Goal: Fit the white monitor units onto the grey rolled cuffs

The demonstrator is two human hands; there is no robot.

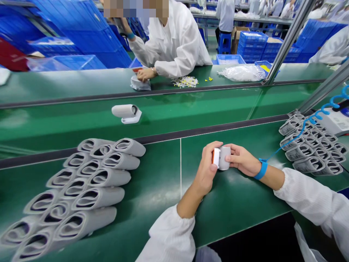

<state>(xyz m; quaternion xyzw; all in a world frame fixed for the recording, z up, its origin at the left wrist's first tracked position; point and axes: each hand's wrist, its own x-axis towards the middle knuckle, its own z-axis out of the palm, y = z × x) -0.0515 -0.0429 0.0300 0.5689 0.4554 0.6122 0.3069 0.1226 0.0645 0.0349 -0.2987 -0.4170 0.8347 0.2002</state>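
My left hand [206, 168] is closed around the white body [216, 158] of what looks like a wrist blood pressure monitor, with an orange strip along its side. My right hand [242, 159] pinches the far side of its rolled grey cuff [224, 158]. The monitor is held just above the green bench, between both hands. A blue wrist strap [262, 169] circles my right wrist, and a coiled blue cord [313, 118] runs from it. The monitor's front is turned away from view.
Left of me lie several stacked rolled grey cuffs [106, 178]; more cuffs [305, 153] are piled at the right. A single cuffed monitor [127, 112] rests on the green conveyor [191, 105]. Across it, a co-worker [177, 40] handles a bag beside small white-and-yellow parts [185, 81]. Metal posts [289, 42] stand right.
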